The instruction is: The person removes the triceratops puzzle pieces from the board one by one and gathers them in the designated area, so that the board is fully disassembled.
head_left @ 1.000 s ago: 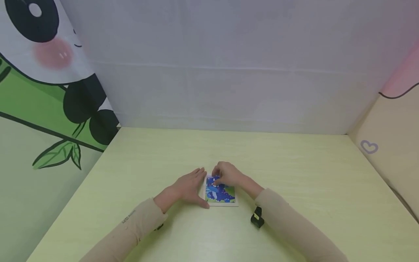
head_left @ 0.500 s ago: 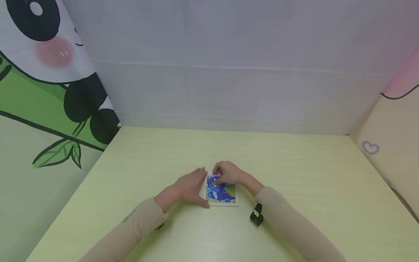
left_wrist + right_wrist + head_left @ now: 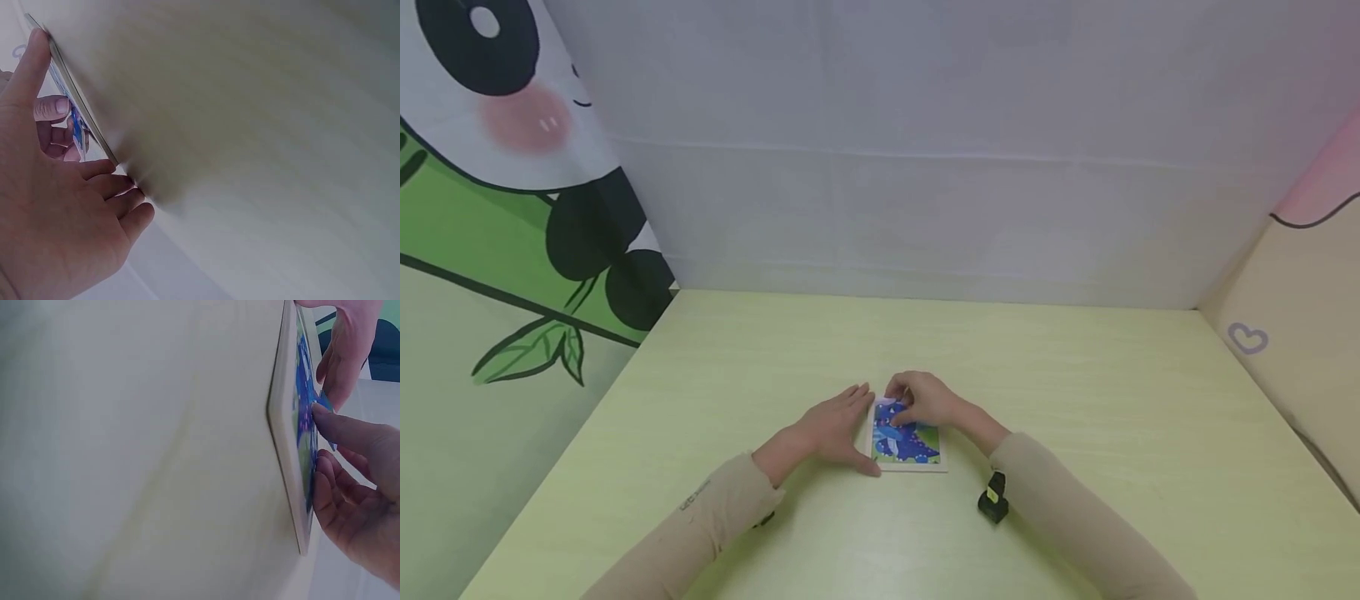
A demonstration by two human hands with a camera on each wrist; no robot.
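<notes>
A square wooden jigsaw puzzle (image 3: pixel 917 468), pale-rimmed with a blue dinosaur picture, lies flat on the table. My left hand (image 3: pixel 831 429) rests along its left edge, the thumb at the near corner and the fingers extended toward the far corner. Over the far part of the picture, my right hand (image 3: pixel 928 400) pinches a blue puzzle piece (image 3: pixel 325 402) between thumb and fingers. In the right wrist view the piece stands tilted up from the board. The left wrist view shows the same puzzle piece (image 3: pixel 79 132) raised above the picture. My right fingers hide the puzzle's far right corner.
The pale wooden table (image 3: pixel 1075 367) spreads around the puzzle. A white cloth wall (image 3: pixel 880 217) rises at its back edge, with printed panels left and right. A black strap device (image 3: pixel 992 500) hangs under the right sleeve.
Both hands stay almost in place. The right fingers shift slightly at the puzzle's far edge, where the held piece shows a little more tilted.
</notes>
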